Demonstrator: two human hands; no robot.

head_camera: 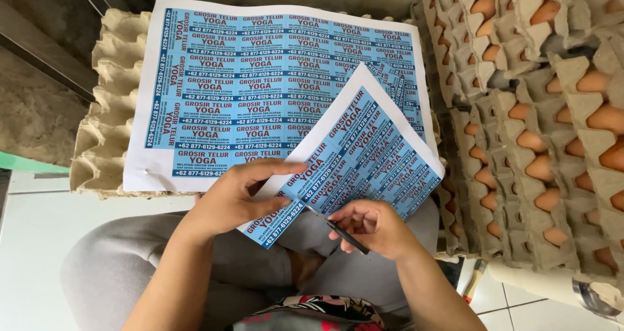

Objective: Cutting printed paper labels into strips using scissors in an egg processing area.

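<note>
Left hand point(237, 198) pinches the sheet of blue printed labels point(364, 158), taut above the lap; right hand point(374, 227), closed around small dark scissors point(341, 232), is cutting in from its lower edge. Best to follow the white gap between label rows and feed slowly.

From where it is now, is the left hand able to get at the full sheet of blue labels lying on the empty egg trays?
Probably yes. The left hand pinches the cut sheet just below the full sheet, whose near edge lies uncovered; it would have to let go first.
</note>
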